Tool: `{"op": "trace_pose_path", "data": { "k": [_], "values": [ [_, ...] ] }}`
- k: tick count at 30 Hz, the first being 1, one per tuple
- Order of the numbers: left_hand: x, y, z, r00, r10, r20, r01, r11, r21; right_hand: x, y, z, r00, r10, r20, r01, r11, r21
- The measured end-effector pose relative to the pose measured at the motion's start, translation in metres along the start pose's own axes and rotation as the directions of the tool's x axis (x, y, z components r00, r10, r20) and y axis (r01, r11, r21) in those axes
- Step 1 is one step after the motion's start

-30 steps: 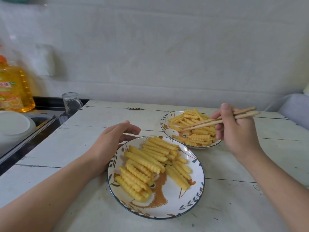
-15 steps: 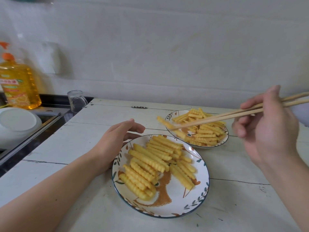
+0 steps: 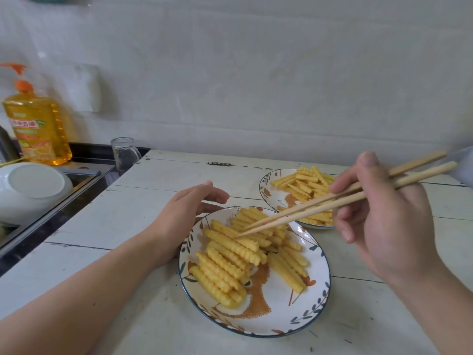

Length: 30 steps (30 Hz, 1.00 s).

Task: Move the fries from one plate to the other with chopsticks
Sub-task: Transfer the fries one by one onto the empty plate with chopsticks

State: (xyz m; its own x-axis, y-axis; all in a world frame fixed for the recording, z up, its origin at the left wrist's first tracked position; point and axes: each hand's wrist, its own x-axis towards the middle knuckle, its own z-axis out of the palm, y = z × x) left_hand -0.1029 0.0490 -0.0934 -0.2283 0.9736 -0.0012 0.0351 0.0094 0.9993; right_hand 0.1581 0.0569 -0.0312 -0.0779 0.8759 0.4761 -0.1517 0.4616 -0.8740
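Half a second ago my pale wooden chopsticks carried a fry over the far leaf-rimmed plate; now their tips rest on the crinkle-cut yellow fries heaped on the near leaf-rimmed plate. That fry looks delivered. My right hand grips the sticks; my left hand, fingers relaxed, steadies the near rim.
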Motion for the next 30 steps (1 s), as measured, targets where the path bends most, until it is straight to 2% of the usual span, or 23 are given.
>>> {"op": "trace_pose_path", "data": {
  "k": [5, 10, 12, 15, 18, 21, 24, 26, 30],
  "values": [
    [-0.001, 0.000, 0.000, 1.000, -0.013, -0.001, 0.013, 1.000, -0.012, 0.004, 0.001, -0.002, 0.999, -0.008, -0.046, 0.010, 0.999, 0.048],
    [-0.001, 0.001, 0.001, 1.000, -0.030, -0.006, 0.030, 0.999, -0.016, 0.004, 0.006, -0.002, 1.000, 0.023, -0.012, -0.023, 0.999, 0.026],
    [-0.001, 0.000, 0.000, 0.999, -0.035, -0.004, 0.035, 0.999, -0.027, 0.010, 0.005, -0.005, 0.998, 0.008, -0.060, -0.006, 0.999, 0.040],
    [0.000, 0.000, 0.001, 1.000, -0.017, -0.009, 0.017, 1.000, -0.026, 0.025, 0.009, -0.018, 0.977, -0.013, -0.212, 0.020, 0.999, 0.027],
    [0.000, 0.001, 0.002, 1.000, -0.020, -0.009, 0.020, 0.999, -0.026, 0.039, 0.027, -0.032, 0.959, -0.065, -0.275, 0.028, 0.990, -0.136],
    [0.000, 0.001, 0.002, 1.000, -0.012, -0.009, 0.012, 1.000, -0.014, 0.044, 0.047, -0.038, 0.970, -0.126, -0.206, 0.061, 0.953, -0.298],
    [-0.001, 0.001, 0.001, 1.000, -0.017, -0.007, 0.017, 1.000, -0.014, 0.045, 0.060, -0.039, 0.973, -0.226, -0.044, 0.177, 0.858, -0.482],
    [-0.001, 0.001, 0.001, 1.000, -0.024, -0.003, 0.024, 1.000, -0.018, 0.046, 0.065, -0.038, 0.964, -0.260, 0.054, 0.248, 0.809, -0.532],
    [-0.002, 0.001, 0.001, 1.000, -0.030, 0.003, 0.030, 0.999, -0.013, 0.049, 0.074, -0.034, 0.953, -0.273, 0.129, 0.296, 0.758, -0.581]
  ]
}}
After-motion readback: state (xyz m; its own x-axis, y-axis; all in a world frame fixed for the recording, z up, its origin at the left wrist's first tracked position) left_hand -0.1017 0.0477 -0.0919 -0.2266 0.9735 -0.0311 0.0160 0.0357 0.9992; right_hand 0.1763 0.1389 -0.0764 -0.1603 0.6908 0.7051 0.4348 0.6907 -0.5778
